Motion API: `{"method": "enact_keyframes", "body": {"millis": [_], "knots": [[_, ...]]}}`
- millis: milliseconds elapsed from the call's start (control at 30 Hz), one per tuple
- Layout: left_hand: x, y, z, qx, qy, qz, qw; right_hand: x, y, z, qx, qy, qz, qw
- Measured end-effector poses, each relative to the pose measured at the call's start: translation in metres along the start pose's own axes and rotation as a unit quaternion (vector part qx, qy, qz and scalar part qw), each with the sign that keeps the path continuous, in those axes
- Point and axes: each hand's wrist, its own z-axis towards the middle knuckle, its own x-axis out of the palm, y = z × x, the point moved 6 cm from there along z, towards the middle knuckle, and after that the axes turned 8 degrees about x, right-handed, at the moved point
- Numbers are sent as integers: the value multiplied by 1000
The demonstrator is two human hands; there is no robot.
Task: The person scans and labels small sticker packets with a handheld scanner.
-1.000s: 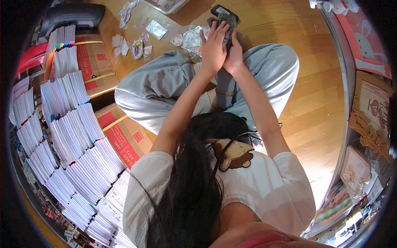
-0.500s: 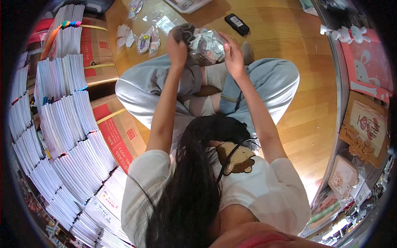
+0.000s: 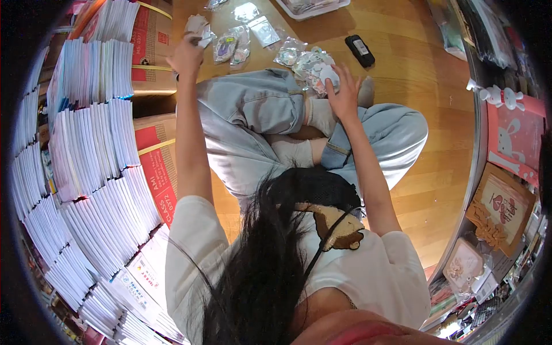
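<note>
Out past the left knee, the left hand [image 3: 185, 56] is stretched far forward with its fingers curled around the edge of a small white packet [image 3: 198, 25], which lies on the wooden floor [image 3: 414, 75] at the near end of a loose row of clear-wrapped packets [image 3: 231, 46]. The grip looks closed on that packet, though the fingertips themselves are hidden behind the knuckles. The right hand [image 3: 344, 95] rests nearer the body, over the right shin, fingers spread and pressing on a crinkled bundle of clear bags [image 3: 313, 64] that sits against the folded jeans [image 3: 253, 109]; it touches the bundle from the near side (whether it pinches it or only lies on it cannot be told).

So the two hands are well apart: the white packet lies ahead and to the left, at full reach of the left arm, while the bundle lies just in front of the right hand. The row of packets runs across between them, from left hand toward bundle. A black phone-like device [image 3: 359, 50] lies on the floor just beyond the bundle, nearer the right hand, and a clear tray [image 3: 313, 7] sits farther out. Stacked white booklets [image 3: 92, 144] and cardboard boxes [image 3: 158, 172] stand along the left side.
</note>
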Motion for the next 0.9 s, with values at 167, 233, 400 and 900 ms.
{"method": "enact_keyframes", "body": {"millis": [167, 233, 400, 900], "knots": [[84, -28, 10, 70, 123, 144, 979, 2, 2, 0, -7, -7, 14, 1000], [95, -36, 7, 109, 147, 172, 968, 2, 3, 1, -11, -6, 25, 1000], [124, 7, 25, 18, 161, -33, 986, 1, 0, 1, -1, -9, 62, 998], [-46, -172, -140, 404, -77, -194, 891, 1, 30, -12, 137, 196, 536, 809]]}}
